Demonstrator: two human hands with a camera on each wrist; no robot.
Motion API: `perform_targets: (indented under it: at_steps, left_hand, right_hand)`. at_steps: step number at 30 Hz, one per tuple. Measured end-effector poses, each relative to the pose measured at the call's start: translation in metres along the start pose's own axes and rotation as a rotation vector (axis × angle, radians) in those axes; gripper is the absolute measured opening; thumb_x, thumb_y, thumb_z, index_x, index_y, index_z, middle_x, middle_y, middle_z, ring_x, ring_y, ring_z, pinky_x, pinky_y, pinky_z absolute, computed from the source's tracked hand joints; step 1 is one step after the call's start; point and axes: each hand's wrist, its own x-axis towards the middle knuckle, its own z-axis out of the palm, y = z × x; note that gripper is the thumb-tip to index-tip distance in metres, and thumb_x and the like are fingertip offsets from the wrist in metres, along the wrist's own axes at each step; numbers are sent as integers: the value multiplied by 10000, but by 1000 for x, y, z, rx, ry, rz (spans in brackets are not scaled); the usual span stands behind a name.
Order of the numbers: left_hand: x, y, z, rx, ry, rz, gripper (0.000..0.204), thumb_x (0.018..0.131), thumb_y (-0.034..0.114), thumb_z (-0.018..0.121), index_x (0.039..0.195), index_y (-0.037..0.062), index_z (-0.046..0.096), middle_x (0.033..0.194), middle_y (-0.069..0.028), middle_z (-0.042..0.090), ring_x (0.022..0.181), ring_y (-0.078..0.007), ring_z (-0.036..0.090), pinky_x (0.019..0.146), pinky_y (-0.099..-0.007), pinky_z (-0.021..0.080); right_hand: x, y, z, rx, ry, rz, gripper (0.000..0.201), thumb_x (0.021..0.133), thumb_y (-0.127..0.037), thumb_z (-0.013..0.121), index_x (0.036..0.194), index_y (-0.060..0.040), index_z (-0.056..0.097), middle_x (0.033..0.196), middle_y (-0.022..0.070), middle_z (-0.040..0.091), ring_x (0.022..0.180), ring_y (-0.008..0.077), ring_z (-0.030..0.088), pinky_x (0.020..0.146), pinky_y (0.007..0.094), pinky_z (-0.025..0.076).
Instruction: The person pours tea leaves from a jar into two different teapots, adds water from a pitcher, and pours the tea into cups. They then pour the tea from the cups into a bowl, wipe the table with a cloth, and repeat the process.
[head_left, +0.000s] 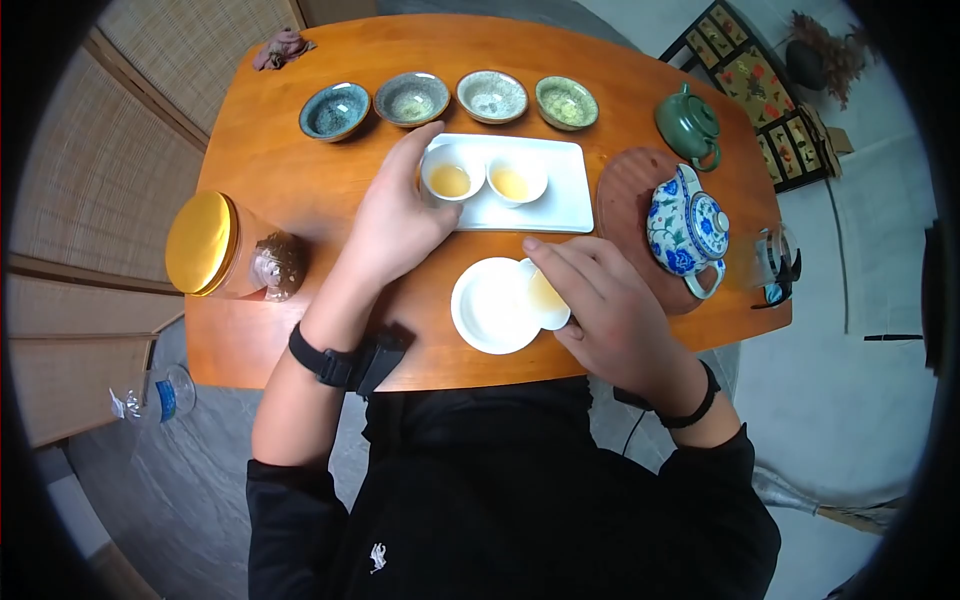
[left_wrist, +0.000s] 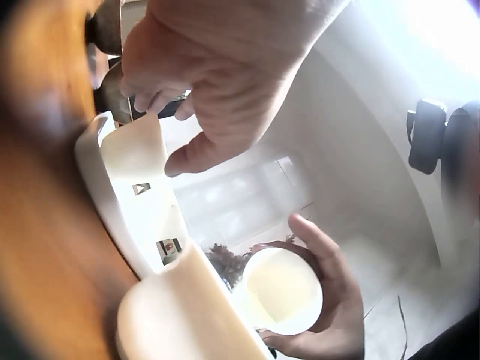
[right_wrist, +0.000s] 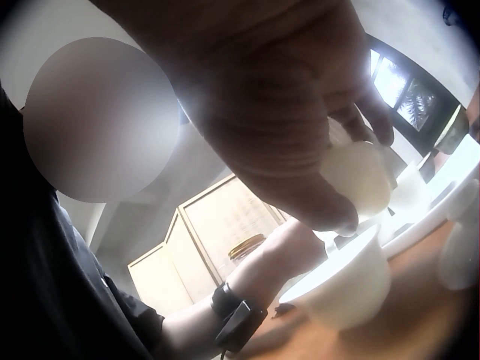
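tipping toward the white bowl, the small teacup could slip, because the right hand pinches its smooth wall between thumb and fingers; whether that wall is wet is impossible to tell. it sits by the bowl's right rim, so a slight drift to the right might send pale tea onto the wooden table instead. on the far side, over the tray, the left hand grips the left cup, thumb near and fingers far. that cup holds tea just beside the right cup; a sideways tug could knock the two together and spill both. the blue-and-white teapot stands farther right, where a wide swing of the right wrist could bump it.
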Motion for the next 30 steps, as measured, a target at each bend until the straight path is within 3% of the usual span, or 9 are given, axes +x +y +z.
perform_targets:
  at_steps: [2,5,8,10,14,17,22,30]
  left_hand:
    - [6,3,1,-3,-36,9,834,739,-30,767,1506,16,443,1489,-196,520,1400,-284,488,1144,-364,404]
    - [12,-5,6,58,-50,26,846,733,-13,788,1506,21,444,1488,-199,524,1378,-297,509,1118,-365,436]
    - [13,-3,7,124,-56,26,835,735,51,809,1475,-32,430,1468,-257,506,1367,-379,499,1136,-411,426]
    - [13,-4,8,137,-55,19,836,737,56,817,1474,-30,433,1453,-260,521,1359,-384,507,1132,-413,429]
    - [12,-2,8,157,-51,-3,838,734,60,826,1471,-28,437,1412,-267,556,1329,-393,533,1118,-418,442]
    - [11,-5,10,184,-9,5,828,740,72,828,1483,30,465,1363,-237,611,1265,-338,603,1065,-385,477]
    - [10,-8,11,200,8,20,812,744,97,826,1472,28,472,1345,-245,618,1261,-351,605,1056,-391,484]
    - [5,-4,9,181,22,14,832,731,89,826,1476,24,460,1347,-253,615,1268,-358,602,1059,-396,486]
  right_hand:
    - [2,0,0,-23,4,-18,704,742,21,696,1426,-7,531,1270,125,635,1104,321,576,916,408,498]
    - [2,0,0,-58,26,-43,627,783,-8,669,1400,-7,558,1277,111,649,1095,312,583,894,406,502]
    - [3,-1,-2,-82,18,-61,551,832,-44,630,1380,-13,579,1291,100,651,1093,310,585,888,407,500]
    - [3,-2,-5,-103,-9,-75,520,854,-65,607,1372,-19,586,1301,93,647,1096,308,583,887,406,496]
    - [3,-3,-3,-149,-9,-123,496,868,-82,588,1360,-26,595,1295,89,641,1096,300,580,893,407,488]
    - [2,-3,-1,-214,0,-159,480,864,-87,593,1341,-32,607,1290,85,640,1096,290,578,897,404,481]
    - [3,-9,-2,-331,23,-227,415,859,-112,612,1267,-46,645,1283,64,645,1099,257,576,895,388,465]
    - [-5,-19,0,-442,66,-309,364,884,-158,621,1238,-85,661,1299,20,647,1123,208,574,926,455,431]
